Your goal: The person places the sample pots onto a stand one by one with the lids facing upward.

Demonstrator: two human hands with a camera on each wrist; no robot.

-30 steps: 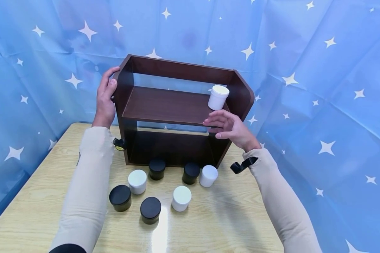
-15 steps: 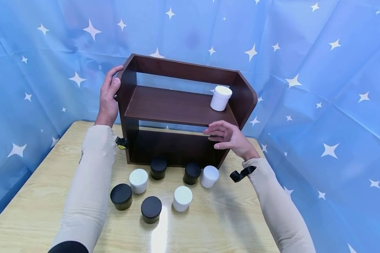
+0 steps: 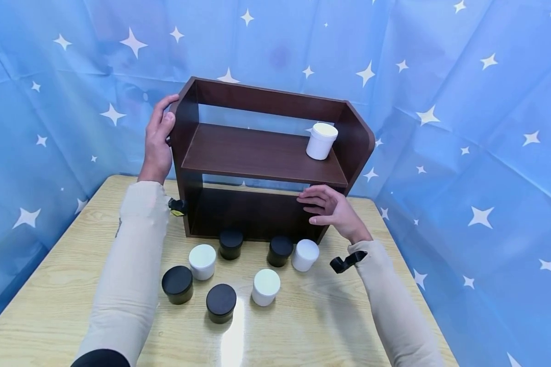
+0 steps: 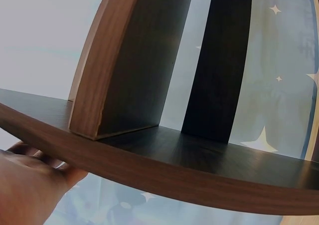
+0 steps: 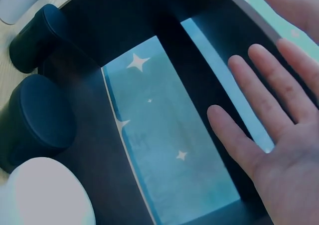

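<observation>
A dark brown two-tier shelf (image 3: 257,153) stands on the table. My left hand (image 3: 157,140) lies against the outer face of its left side panel, fingers extended up along it; the left wrist view shows the hand (image 4: 32,182) partly hidden behind the panel edge. My right hand (image 3: 332,211) is in front of the right side of the lower tier, holding nothing. In the right wrist view its fingers (image 5: 264,93) are spread and fairly straight. One white lidded jar (image 3: 321,141) stands upright at the right of the upper tier.
On the table (image 3: 64,285) before the shelf stand several black jars, one at the front (image 3: 221,303). Among them are white jars: one at left (image 3: 202,262), one in the middle (image 3: 266,287), one at right (image 3: 305,255). A starry blue curtain (image 3: 275,46) hangs behind.
My right hand has moved down from just below the white jar on the upper tier to the lower tier's front. My left hand stays at the panel. The camera view has shifted slightly.
</observation>
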